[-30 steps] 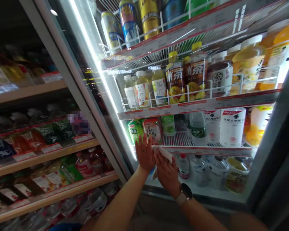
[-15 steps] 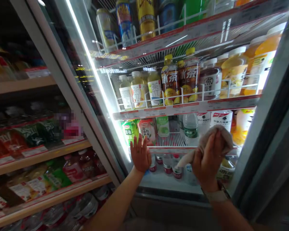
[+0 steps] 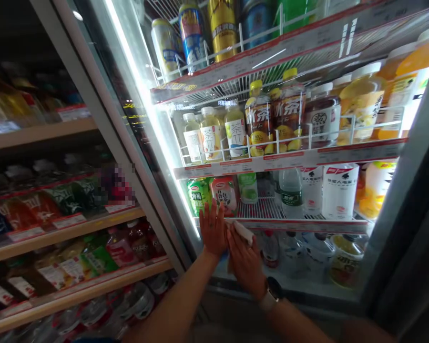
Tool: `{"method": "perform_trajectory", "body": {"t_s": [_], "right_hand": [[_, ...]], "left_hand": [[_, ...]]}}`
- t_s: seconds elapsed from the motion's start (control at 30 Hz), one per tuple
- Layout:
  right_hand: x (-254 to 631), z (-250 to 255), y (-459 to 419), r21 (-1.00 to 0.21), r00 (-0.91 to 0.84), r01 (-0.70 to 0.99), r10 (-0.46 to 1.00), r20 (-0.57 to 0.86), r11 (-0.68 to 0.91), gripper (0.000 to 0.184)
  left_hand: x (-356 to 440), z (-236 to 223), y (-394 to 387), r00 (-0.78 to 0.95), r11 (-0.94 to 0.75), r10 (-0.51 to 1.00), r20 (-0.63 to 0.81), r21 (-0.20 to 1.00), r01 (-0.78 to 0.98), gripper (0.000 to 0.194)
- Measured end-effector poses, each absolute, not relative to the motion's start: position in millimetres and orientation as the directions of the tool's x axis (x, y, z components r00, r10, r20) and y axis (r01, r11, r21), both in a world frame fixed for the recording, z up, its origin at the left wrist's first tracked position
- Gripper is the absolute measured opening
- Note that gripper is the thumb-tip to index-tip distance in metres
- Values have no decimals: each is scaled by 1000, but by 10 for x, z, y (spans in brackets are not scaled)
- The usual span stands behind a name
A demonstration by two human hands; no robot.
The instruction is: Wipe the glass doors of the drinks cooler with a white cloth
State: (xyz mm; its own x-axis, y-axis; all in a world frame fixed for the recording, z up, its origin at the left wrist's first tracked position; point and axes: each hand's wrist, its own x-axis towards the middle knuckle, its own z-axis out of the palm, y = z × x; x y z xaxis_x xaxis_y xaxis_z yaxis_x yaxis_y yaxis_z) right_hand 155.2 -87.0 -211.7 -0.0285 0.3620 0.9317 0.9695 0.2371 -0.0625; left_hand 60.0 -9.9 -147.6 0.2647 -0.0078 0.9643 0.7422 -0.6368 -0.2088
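The left hand [image 3: 212,227] is open, fingers spread, its palm flat against the glass door [image 3: 171,143] of a drinks fridge. Just beside it, the right hand [image 3: 245,262] has its fingers close together and presses a pale cloth [image 3: 240,231] onto the glass. The cloth bunches above the fingers, and a corner hangs down between the two hands. A wristwatch [image 3: 271,295] sits on the right wrist.

Behind the glass, in front of the hands, are rows of bottles [image 3: 236,131] and cans [image 3: 193,35] on wire shelves [image 3: 268,209] with red-edged price strips. Left of the door, a pale metal door frame [image 3: 103,95] divides it from wooden shelves [image 3: 39,133] stocked with more bottled drinks [image 3: 119,250]. The hands are nearest the lower part of the door.
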Motion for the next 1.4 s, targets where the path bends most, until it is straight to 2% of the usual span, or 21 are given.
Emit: {"method": "perform_trajectory", "body": {"t_s": [0.1, 0.3, 0.4, 0.5, 0.6, 0.7, 0.9, 1.0, 1.1, 1.3, 1.4], "right_hand": [[1456, -2208, -847, -80, -27, 961, 375, 927, 266, 69], [1660, -2084, -919, -21, -102, 955, 393, 914, 296, 66], [1901, -1946, -1015, -66, -18, 974, 367, 930, 216, 68], [2236, -1796, -1127, -154, 121, 981, 257, 959, 113, 69], [2550, -1664, -1223, -254, 242, 964, 149, 959, 74, 70], [2664, -1601, -1255, -280, 274, 959, 108, 956, 43, 70], [2234, -1681, -1112, -195, 182, 980, 223, 958, 37, 69], [1918, -1777, -1012, -125, 89, 987, 306, 948, 101, 68], [1655, -1904, -923, -104, 23, 973, 364, 931, 205, 68], [1476, -2092, -814, -94, -14, 960, 378, 926, 265, 66], [1558, -2047, -833, -42, -71, 957, 373, 925, 287, 63]], "left_hand": [[580, -1465, -99, 280, -643, -8, 960, -220, 734, 55], [588, -1459, -108, 275, -645, -12, 961, -218, 733, 57], [607, -1450, -118, 270, -657, -11, 963, -211, 724, 59], [618, -1441, -124, 273, -665, -12, 962, -212, 716, 60], [622, -1443, -122, 276, -656, -15, 961, -218, 723, 60], [622, -1457, -118, 274, -650, -8, 962, -213, 730, 60], [623, -1475, -117, 266, -657, 6, 964, -197, 728, 58], [632, -1470, -117, 261, -644, -5, 965, -203, 738, 58], [634, -1465, -112, 257, -624, -21, 966, -213, 752, 57], [606, -1462, -104, 270, -610, -23, 962, -228, 759, 56], [610, -1454, -109, 265, -624, -27, 964, -224, 749, 55]]}}
